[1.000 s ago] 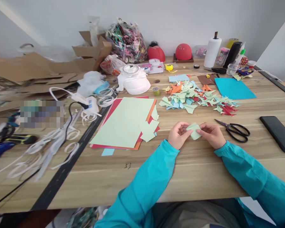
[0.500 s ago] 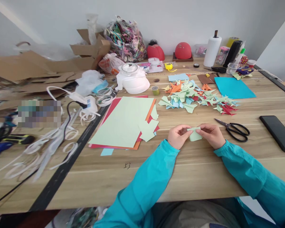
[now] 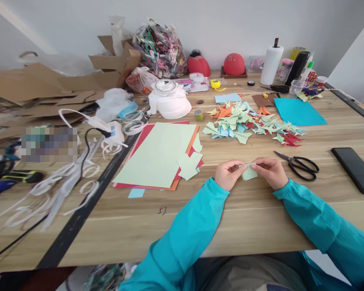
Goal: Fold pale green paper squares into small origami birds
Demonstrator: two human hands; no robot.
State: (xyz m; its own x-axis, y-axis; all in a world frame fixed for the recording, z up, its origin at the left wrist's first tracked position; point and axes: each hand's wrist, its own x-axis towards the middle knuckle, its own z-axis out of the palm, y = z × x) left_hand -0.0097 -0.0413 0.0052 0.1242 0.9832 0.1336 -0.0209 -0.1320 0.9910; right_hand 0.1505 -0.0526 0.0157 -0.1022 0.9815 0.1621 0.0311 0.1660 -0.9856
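A small light-green piece of paper (image 3: 250, 173) is stretched between my two hands, just above the wooden table. My left hand (image 3: 228, 173) pinches its left upper edge between thumb and fingers. On the other side, my right hand (image 3: 271, 171) pinches the right upper edge the same way. The upper edge seems bent over, though the fingertips hide part of it. Beyond my hands lies a heap of folded paper cranes (image 3: 236, 121) in green, orange, blue and red. Black-handled scissors (image 3: 303, 166) rest to the right of my right hand.
Stacked coloured sheets (image 3: 154, 157) lie left of my hands, with cut green pieces (image 3: 190, 165) at their edge. A black phone (image 3: 356, 169) lies far right. Behind stand a white bottle (image 3: 271, 64) and a blue sheet (image 3: 300, 112). Cords and a power strip (image 3: 115, 133) clutter the left.
My hands stay in nearly the same place, both pinching the green paper. The paper's upper edge shows slightly differently between my fingers; the other things have not moved.
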